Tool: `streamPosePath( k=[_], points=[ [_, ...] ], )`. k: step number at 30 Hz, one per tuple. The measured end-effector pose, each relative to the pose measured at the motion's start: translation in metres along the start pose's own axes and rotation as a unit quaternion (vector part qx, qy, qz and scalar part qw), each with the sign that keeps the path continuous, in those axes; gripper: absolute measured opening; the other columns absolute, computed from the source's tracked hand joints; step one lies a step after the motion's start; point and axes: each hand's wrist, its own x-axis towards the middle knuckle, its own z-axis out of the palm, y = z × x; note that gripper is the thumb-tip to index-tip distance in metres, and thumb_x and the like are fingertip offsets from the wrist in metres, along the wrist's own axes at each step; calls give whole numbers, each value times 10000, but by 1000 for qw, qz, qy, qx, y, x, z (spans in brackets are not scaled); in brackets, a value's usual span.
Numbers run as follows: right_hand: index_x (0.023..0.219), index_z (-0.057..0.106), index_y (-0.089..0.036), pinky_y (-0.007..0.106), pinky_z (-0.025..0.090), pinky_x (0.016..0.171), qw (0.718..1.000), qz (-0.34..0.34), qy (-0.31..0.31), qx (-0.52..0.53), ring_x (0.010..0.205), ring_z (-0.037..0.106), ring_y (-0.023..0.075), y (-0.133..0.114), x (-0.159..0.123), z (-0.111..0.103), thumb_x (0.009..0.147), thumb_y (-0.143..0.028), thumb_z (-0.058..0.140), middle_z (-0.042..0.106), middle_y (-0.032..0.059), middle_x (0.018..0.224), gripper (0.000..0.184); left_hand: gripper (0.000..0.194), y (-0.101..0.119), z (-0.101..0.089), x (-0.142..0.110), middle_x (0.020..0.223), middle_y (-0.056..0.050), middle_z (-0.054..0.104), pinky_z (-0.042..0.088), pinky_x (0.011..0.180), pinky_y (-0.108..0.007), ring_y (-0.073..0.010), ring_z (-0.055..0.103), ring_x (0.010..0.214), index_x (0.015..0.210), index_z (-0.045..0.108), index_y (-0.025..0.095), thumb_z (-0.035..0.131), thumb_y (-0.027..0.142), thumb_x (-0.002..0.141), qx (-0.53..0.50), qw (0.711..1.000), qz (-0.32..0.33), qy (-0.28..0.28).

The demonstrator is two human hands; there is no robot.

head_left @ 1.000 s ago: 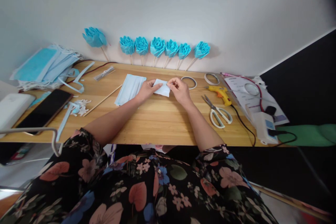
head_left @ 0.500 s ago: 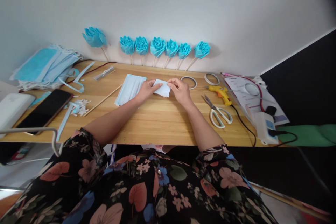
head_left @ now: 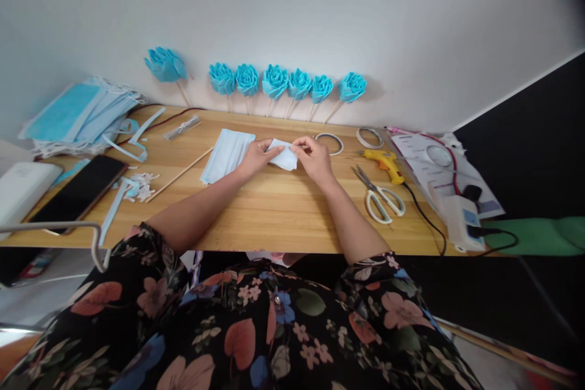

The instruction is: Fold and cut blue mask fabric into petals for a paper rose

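Between my two hands, a small pale piece of face mask fabric (head_left: 285, 159) is held just above the wooden table (head_left: 274, 219). My left hand (head_left: 258, 157) pinches its left side, thumb on top. At its upper right edge, the thumb and fingertips of my right hand (head_left: 313, 157) are pressed together on it. Flattened, pleated light-blue mask fabric (head_left: 227, 155) lies beside my left hand, partly under the wrist. Just behind my right hand is a roll of tape (head_left: 338, 145).
Several blue fabric flowers (head_left: 275, 81) on sticks lean on the wall. Scissors (head_left: 377, 195), a yellow glue gun (head_left: 386, 164) and a second tape roll (head_left: 370, 138) lie right. Left are a stack of masks (head_left: 68, 113), a phone (head_left: 80, 194), scraps (head_left: 136, 186) and a wooden stick (head_left: 180, 174).
The held fabric piece has shifted very slightly, its lower corner turned a little to the right. Both hands keep their grip almost in place.
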Motion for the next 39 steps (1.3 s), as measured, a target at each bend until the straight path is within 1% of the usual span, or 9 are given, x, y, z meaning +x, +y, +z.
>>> streamPosePath(
  k=[6,10,21,24,28,31,35,37,39],
  points=[
    [787,679,-234,303,486,718,999,-10,37,-11,775,626,171,0,0,0,854,-333,626,727,10,839,131,497,-1,1,0,753,-50,725,549,582,-283,-154,632,647,888,744,102,799,557,696,-38,999,-32,-18],
    [786,678,-228,289,477,683,999,15,39,1,689,597,151,-3,0,0,846,-329,620,712,-2,792,131,514,-2,0,1,743,-57,726,533,566,-278,-149,634,607,897,746,99,799,572,703,-31,999,-33,-18],
    [812,644,-222,285,455,675,998,37,57,-14,677,600,149,3,1,-1,848,-337,615,701,-7,780,124,492,1,-1,0,582,-23,646,483,532,-244,-114,582,520,708,653,141,746,622,754,-17,999,-13,-33],
    [813,613,-221,292,460,701,995,34,95,-5,695,596,151,14,7,-6,853,-395,605,681,-6,778,179,458,1,-1,0,580,-25,652,477,538,-236,-109,582,519,708,654,137,734,580,788,-23,999,-12,-21],
    [825,554,-236,293,465,679,985,54,150,71,694,569,154,29,18,-18,836,-555,618,607,-17,738,325,449,-2,-1,3,584,-24,657,464,524,-230,-106,576,512,736,671,131,755,571,761,-49,999,-11,8],
    [842,536,-260,291,461,633,977,57,113,169,668,549,156,27,21,-28,791,-647,665,546,-31,702,411,475,-4,-1,5,618,-32,674,460,521,-234,-118,591,535,739,668,136,772,599,727,-59,998,-18,26],
    [793,569,-259,273,458,592,960,59,6,274,616,529,132,8,12,-31,675,-671,781,547,-41,685,479,485,-6,-2,5,684,-30,693,461,562,-239,-140,607,625,763,687,136,763,613,724,-59,997,-8,42],
    [779,620,-244,271,463,590,962,55,-53,263,616,544,129,-1,7,-27,677,-619,810,587,-35,682,433,469,-7,-3,4,710,-22,691,452,588,-239,-139,595,660,776,697,135,751,599,737,-62,997,5,42],
    [782,674,-236,296,502,662,975,22,-74,207,687,601,152,-6,3,-21,738,-535,796,651,-17,728,327,440,-7,-3,3,705,-12,674,434,592,-237,-131,570,656,772,694,135,744,572,745,-67,997,4,40]
  ],
)
